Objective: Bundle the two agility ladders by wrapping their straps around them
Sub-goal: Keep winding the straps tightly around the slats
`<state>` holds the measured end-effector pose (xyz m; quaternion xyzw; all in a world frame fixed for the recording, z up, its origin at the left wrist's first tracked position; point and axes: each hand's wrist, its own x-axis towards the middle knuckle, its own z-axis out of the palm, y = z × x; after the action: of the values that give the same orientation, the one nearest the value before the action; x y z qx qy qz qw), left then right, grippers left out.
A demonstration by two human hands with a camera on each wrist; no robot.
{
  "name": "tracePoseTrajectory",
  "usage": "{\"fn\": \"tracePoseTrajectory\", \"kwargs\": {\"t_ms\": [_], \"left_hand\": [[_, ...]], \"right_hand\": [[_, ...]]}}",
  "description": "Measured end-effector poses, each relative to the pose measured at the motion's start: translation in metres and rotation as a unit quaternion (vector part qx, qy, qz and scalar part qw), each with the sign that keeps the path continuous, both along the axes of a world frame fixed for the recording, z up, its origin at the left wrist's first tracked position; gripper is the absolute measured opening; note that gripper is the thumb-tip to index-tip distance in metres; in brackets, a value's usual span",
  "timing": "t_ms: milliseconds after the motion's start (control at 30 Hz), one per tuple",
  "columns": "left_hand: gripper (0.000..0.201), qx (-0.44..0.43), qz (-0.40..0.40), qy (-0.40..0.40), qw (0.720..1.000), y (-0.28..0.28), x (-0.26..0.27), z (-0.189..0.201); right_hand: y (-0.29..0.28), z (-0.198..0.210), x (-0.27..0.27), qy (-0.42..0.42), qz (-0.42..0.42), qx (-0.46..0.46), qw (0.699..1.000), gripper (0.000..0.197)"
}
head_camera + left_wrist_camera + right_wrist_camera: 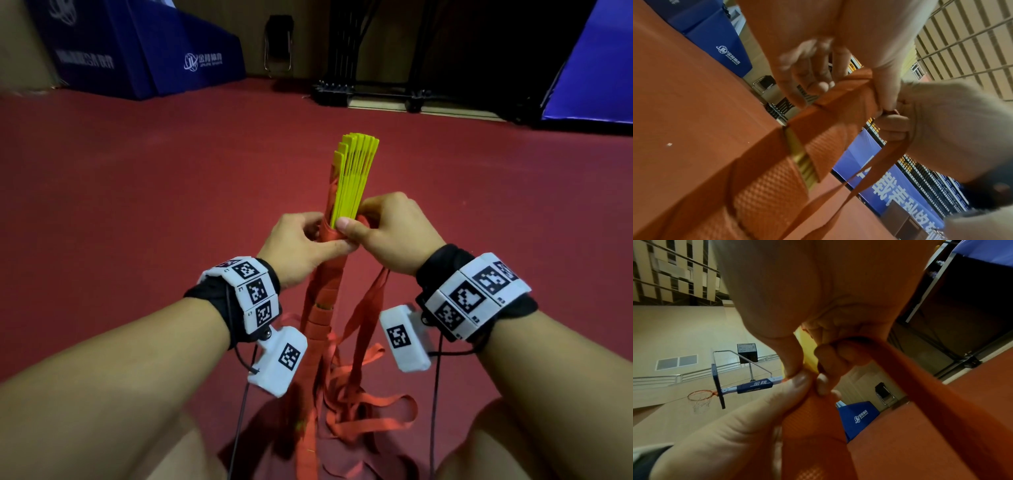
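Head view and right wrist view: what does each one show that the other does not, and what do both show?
Only the head view shows the fanned tips of the yellow rungs, the loose red straps trailing onto the floor, and both wristbands.

Only the right wrist view shows a basketball hoop and a scoreboard overhead.

Both show the left hand and right hand pinching red strap at the bundle, and a blue padded block.

An indoor sports hall: red court floor (137, 205), a basketball hoop (701, 395) with backboard and shot clock (747, 352), blue padded mats (144, 51) at far left, tall panelled walls.
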<state>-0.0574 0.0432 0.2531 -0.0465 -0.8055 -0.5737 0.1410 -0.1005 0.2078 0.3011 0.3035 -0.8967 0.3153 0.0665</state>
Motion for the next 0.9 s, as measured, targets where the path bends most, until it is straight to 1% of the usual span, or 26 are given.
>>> {"fn": "tracePoseTrajectory", "kwargs": {"t_ms": [33, 67, 167, 233, 300, 333, 400, 500, 567, 667, 767, 833, 900], "left_hand": [[0.05, 0.003, 0.014, -0.007, 1.0, 0.0, 0.0, 0.001], [0.05, 0.007, 0.026, -0.011, 1.0, -0.001, 0.0, 0.002], [0.049, 0.029, 0.045, -0.021, 0.998, 0.0, 0.003, 0.007], [0.049, 0.03, 0.051, -0.023, 0.998, 0.0, 0.004, 0.009], [0.05, 0.014, 0.055, -0.027, 0.998, -0.001, 0.004, 0.009], [0.05, 0.007, 0.053, -0.03, 0.998, -0.002, 0.003, 0.008], [0.049, 0.01, 0.041, -0.033, 0.999, -0.001, 0.003, 0.006], [0.047, 0.027, 0.01, -0.041, 0.999, 0.004, 0.003, 0.005], [0.035, 0.033, -0.028, -0.037, 0.998, 0.005, 0.004, 0.007], [0.02, 0.059, -0.059, -0.046, 0.995, 0.0, 0.003, 0.007], [0.026, 0.045, -0.043, -0.04, 0.997, -0.002, 0.002, 0.004], [0.025, 0.035, -0.022, -0.034, 0.999, -0.004, 0.001, 0.002], [0.023, 0.043, -0.01, -0.037, 0.998, -0.005, 0.0, 0.001]], "right_hand": [[-0.002, 0.0, 0.001, 0.001, 0.001, -0.003, 1.0, 0.024], [-0.003, 0.001, 0.002, 0.003, 0.003, -0.009, 1.0, 0.024], [-0.007, 0.002, 0.004, -0.002, 0.018, -0.05, 0.999, 0.027], [-0.008, 0.001, 0.006, -0.013, 0.034, -0.073, 0.997, 0.034], [-0.01, -0.001, 0.007, -0.007, 0.043, -0.063, 0.997, 0.041], [-0.01, -0.002, 0.008, 0.0, 0.043, -0.05, 0.998, 0.042], [-0.01, -0.002, 0.007, 0.005, 0.044, -0.034, 0.998, 0.037], [-0.007, -0.002, 0.002, 0.003, 0.051, -0.043, 0.998, 0.03], [0.0, -0.004, -0.002, 0.004, 0.049, -0.047, 0.998, 0.03], [0.009, -0.006, -0.009, 0.011, 0.024, -0.037, 0.999, 0.027], [0.012, -0.006, -0.012, 0.019, -0.007, -0.03, 0.999, 0.031], [0.011, -0.005, -0.014, 0.013, -0.024, -0.019, 0.999, 0.039], [0.01, -0.004, -0.017, 0.0, -0.036, -0.017, 0.999, 0.047]]}}
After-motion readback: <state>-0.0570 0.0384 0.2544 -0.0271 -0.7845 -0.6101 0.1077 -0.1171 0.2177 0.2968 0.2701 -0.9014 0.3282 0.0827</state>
